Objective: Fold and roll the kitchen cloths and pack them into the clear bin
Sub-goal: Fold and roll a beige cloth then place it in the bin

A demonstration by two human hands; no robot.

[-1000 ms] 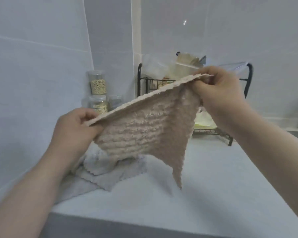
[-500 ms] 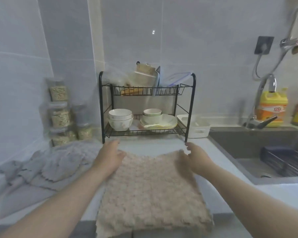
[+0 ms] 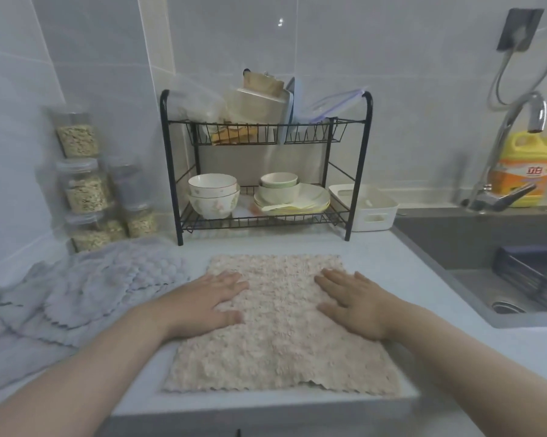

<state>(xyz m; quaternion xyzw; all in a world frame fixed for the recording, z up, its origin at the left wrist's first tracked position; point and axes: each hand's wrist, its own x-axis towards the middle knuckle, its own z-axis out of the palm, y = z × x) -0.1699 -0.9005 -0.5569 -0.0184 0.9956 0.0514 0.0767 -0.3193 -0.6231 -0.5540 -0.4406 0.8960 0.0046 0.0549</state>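
Since the earlier frame both hands are drawn back from the far corners of the beige cloth point(image 3: 281, 335) to its middle. The cloth, then draped over the edge of the counter point(image 3: 407, 279), is now laid flat with its scalloped near edge at the front lip. One beige cloth is spread, and the left hand point(image 3: 209, 302) and right hand point(image 3: 357, 305) are pressed flat on it, fingers straight, nothing gripped. Both forearms are cut off by the frame. To the left grey cloths point(image 3: 92, 294) are heaped, overlapped so that no count can be made, their end cropped. Behind, one two-tier black rack point(image 3: 357, 171) is stood, two stacked bowls point(image 3: 213, 197) on its lower tier. The crowded upper tier is hard to make out. Blurred grain jars point(image 3: 83, 190) are stacked leftward. One white basket point(image 3: 369, 206), a sink point(image 3: 473, 241) and one yellow bottle point(image 3: 527, 168) are placed rightward.
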